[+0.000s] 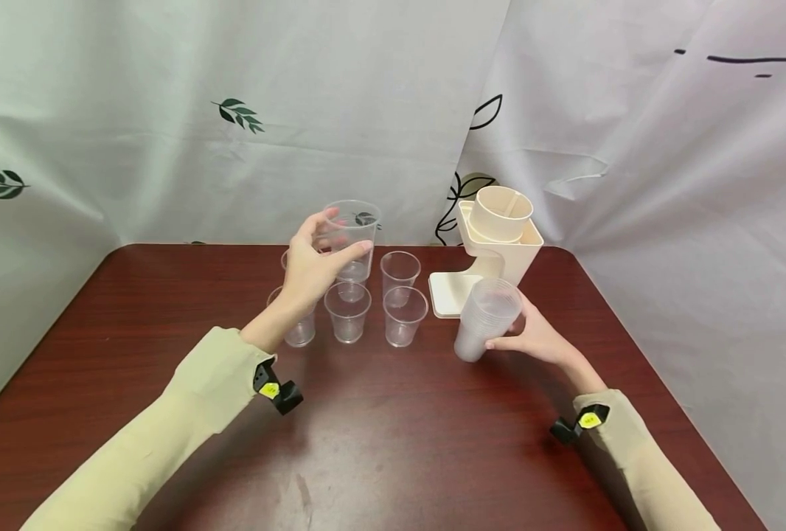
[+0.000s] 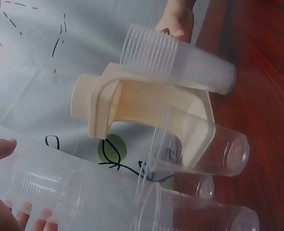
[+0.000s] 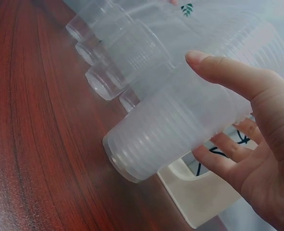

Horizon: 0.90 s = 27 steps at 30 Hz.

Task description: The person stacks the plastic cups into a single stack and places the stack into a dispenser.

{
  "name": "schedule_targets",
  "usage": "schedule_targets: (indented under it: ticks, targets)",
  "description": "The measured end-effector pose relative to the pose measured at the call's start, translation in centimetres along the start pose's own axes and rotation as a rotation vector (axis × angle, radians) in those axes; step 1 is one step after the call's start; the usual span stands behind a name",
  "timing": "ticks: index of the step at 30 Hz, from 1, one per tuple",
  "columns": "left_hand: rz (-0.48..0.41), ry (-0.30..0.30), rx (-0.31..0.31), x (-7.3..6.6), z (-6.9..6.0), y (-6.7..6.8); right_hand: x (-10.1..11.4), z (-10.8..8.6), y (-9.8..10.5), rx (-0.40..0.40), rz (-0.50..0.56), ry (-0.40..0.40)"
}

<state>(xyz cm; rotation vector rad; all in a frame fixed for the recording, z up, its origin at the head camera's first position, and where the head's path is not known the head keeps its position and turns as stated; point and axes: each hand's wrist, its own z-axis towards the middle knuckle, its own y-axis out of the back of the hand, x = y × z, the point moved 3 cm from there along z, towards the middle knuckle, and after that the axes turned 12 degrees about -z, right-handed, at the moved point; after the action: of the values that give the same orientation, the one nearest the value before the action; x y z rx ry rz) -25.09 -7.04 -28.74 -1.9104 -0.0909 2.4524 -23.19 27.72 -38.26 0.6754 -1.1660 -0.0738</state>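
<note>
We hold one clear plastic cup (image 1: 356,234) in our left hand (image 1: 310,269) above the standing cups (image 1: 348,321), and our right hand (image 1: 535,333) grips the leaning cup stack (image 1: 487,317) near the cream stand (image 1: 519,257), so dipping too low might topple some.

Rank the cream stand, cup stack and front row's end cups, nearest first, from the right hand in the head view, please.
1. Cup stack, in the right hand.
2. Cream stand, behind the stack.
3. Right end cup, left of both.
4. Left end cup, farther left.
</note>
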Motion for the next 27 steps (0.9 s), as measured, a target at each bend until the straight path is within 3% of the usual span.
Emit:
schedule_targets:
  ticks: [13,27]
  targets:
    - [-0.038,-0.056,0.047,-0.7,0.0,-2.1,-0.1,-0.1,0.1,0.000,0.008,0.014]
    - [-0.046,-0.046,0.067,-1.3,0.1,-3.9,-0.1,0.0,0.1,0.011,0.014,-0.011]
